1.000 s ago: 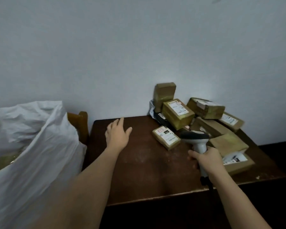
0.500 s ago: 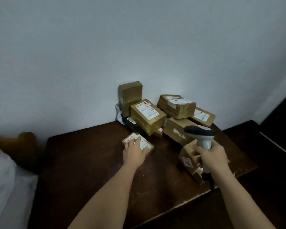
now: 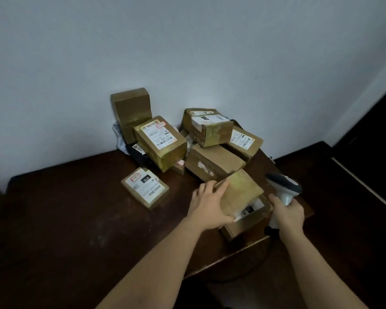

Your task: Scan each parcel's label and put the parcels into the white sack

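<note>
On the worktop (image 3: 76, 219) lie about nine brown cardboard parcels. One flat parcel (image 3: 145, 187) sits alone at the pile's 8 o'clock. Seven crowd the wall, and a small one (image 3: 179, 167) peeks from beneath them. One more, the near parcel (image 3: 241, 192), tops another box at 5 o'clock. One scanner (image 3: 284, 188). Two hands: left hand (image 3: 210, 204), right hand (image 3: 288, 210).

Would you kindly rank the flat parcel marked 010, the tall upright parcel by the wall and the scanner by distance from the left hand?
From the left hand:
1. Scanner, to its right, in the right hand.
2. Flat parcel marked 010, to its left on the table; close to the scanner's distance.
3. Tall upright parcel, far back against the wall.
</note>
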